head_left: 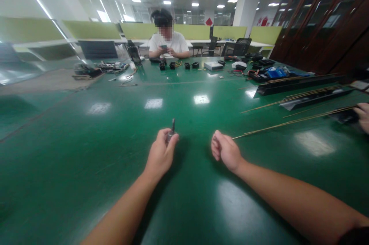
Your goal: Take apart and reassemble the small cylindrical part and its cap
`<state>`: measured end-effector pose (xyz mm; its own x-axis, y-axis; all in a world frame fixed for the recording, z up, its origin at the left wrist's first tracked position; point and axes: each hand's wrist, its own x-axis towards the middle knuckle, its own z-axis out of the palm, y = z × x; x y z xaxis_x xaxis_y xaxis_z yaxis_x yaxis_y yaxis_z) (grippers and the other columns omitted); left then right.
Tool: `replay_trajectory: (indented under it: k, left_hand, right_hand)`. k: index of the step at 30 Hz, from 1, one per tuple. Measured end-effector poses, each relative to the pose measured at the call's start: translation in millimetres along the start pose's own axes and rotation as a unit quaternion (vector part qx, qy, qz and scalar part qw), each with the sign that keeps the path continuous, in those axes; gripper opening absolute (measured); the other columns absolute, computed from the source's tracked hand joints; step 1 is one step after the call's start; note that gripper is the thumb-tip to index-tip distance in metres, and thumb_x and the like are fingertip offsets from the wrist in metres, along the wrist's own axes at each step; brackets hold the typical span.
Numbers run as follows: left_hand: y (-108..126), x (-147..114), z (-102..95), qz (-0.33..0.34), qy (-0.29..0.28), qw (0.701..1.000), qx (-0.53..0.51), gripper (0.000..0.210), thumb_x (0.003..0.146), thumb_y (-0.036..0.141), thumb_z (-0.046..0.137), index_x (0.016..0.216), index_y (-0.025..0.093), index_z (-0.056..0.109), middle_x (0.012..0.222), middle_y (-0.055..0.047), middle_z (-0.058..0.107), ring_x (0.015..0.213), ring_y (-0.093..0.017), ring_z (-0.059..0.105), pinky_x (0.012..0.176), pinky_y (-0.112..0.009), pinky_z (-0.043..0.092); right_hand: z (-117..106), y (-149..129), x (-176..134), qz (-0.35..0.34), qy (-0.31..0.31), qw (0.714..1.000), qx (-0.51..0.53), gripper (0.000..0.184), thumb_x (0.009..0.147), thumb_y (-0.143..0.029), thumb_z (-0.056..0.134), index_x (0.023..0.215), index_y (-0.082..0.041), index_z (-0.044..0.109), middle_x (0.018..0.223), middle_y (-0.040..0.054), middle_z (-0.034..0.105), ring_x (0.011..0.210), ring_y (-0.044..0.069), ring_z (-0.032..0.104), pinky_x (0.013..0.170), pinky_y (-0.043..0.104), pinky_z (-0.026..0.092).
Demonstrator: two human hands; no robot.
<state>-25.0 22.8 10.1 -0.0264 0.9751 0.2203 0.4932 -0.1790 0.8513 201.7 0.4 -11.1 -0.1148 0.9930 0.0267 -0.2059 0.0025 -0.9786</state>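
Observation:
My left hand (162, 150) is closed around a small grey metal piece (170, 134) with a narrow stem pointing upward between thumb and fingers. Its lower part is hidden in the grip, and its exact kind is too small to tell. To the right, my right hand (226, 150) is curled with the thumb pressed against the fingers. Whatever may be between those fingers is hidden. Thin brass-coloured rods (271, 126) run in from the right, and one tip ends beside my right wrist. Both hands are just above the green tabletop (115, 141), apart from each other.
Black angled channels (300, 84) with more rods lie at the right, where another person's hand (362, 117) shows. A person (168, 43) sits across the table holding a phone. Small black blocks (187, 65), a white box (213, 65), a blue item (275, 72) and cables line the far side.

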Motion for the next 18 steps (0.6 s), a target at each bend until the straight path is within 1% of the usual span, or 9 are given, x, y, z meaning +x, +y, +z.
replay_trajectory:
  k: [2,4,6,8,10,12,15,17,18]
  left_hand:
    - [-2,4,-1.0,-0.031,0.012,0.998,-0.054,0.042,0.088,0.053,0.061,0.108,0.016,0.06,0.078,-0.002,0.068,0.069,-0.017,0.063,0.067,-0.028,0.047]
    - [-5,8,-3.9,-0.049,0.03,0.995,-0.084,0.046,0.087,0.055,0.06,0.11,0.015,0.057,0.083,-0.005,0.07,0.075,-0.018,0.065,0.071,-0.029,0.05]
    - [-9,12,-9.4,-0.068,0.061,0.989,-0.116,0.048,0.088,0.055,0.057,0.113,0.014,0.053,0.097,-0.009,0.071,0.081,-0.018,0.067,0.075,-0.03,0.052]
    - [-10,16,-17.7,-0.087,0.1,0.982,-0.136,0.045,0.09,0.051,0.055,0.115,0.014,0.05,0.112,-0.012,0.069,0.084,-0.017,0.067,0.076,-0.03,0.053]
    - [-7,19,-29.1,-0.104,0.139,0.975,-0.137,0.041,0.089,0.046,0.056,0.115,0.015,0.05,0.119,-0.012,0.067,0.09,-0.016,0.066,0.077,-0.028,0.053]
    - [1,20,-44.4,-0.115,0.17,0.971,-0.122,0.041,0.086,0.042,0.061,0.116,0.015,0.054,0.12,-0.011,0.065,0.097,-0.017,0.065,0.081,-0.027,0.052]
    - [13,11,-77.0,-0.129,0.185,0.97,-0.087,0.041,0.082,0.038,0.068,0.116,0.015,0.06,0.114,-0.008,0.067,0.103,-0.019,0.063,0.097,-0.033,0.048]
    - [15,-6,-104.2,-0.141,0.181,0.973,-0.03,0.038,0.084,0.038,0.066,0.115,0.017,0.064,0.112,-0.006,0.069,0.104,-0.021,0.063,0.105,-0.039,0.044]
    - [13,-18,-118.2,-0.144,0.172,0.973,0.047,0.037,0.085,0.043,0.063,0.114,0.02,0.066,0.11,-0.005,0.07,0.103,-0.022,0.064,0.104,-0.042,0.044]
  right_hand:
    - [0,0,1,0.002,-0.01,1.0,0.01,0.054,0.092,-0.067,0.046,0.06,-0.023,0.04,0.042,-0.0071,0.037,0.034,0.01,0.037,0.039,0.025,0.03]
    - [0,0,1,0.002,-0.018,1.0,0.021,0.054,0.091,-0.067,0.048,0.06,-0.023,0.04,0.041,-0.0073,0.038,0.034,0.01,0.037,0.039,0.025,0.029]
    - [0,0,1,-0.001,-0.023,0.999,0.026,0.054,0.091,-0.066,0.049,0.06,-0.023,0.041,0.041,-0.0074,0.038,0.034,0.01,0.038,0.039,0.024,0.03]
    - [0,0,2,-0.004,-0.023,0.999,0.025,0.054,0.09,-0.067,0.05,0.06,-0.023,0.041,0.041,-0.0073,0.039,0.034,0.01,0.038,0.039,0.024,0.03]
    - [0,1,3,-0.005,-0.02,1.0,0.024,0.055,0.089,-0.068,0.05,0.06,-0.023,0.04,0.04,-0.0073,0.039,0.033,0.009,0.038,0.038,0.023,0.03]
    - [1,3,4,-0.007,-0.023,0.999,0.023,0.056,0.089,-0.069,0.049,0.059,-0.023,0.04,0.04,-0.0072,0.04,0.033,0.009,0.038,0.038,0.023,0.03]
    - [1,3,5,-0.017,-0.024,0.999,0.016,0.057,0.09,-0.07,0.048,0.059,-0.022,0.04,0.04,-0.0068,0.041,0.033,0.009,0.039,0.038,0.023,0.032]
    - [1,2,5,-0.023,-0.025,0.999,0.006,0.057,0.09,-0.069,0.047,0.058,-0.022,0.041,0.039,-0.0062,0.041,0.033,0.009,0.04,0.039,0.023,0.033]
    - [1,2,5,-0.025,-0.025,0.999,0.002,0.058,0.091,-0.069,0.047,0.057,-0.022,0.041,0.039,-0.006,0.041,0.033,0.009,0.04,0.039,0.023,0.033]
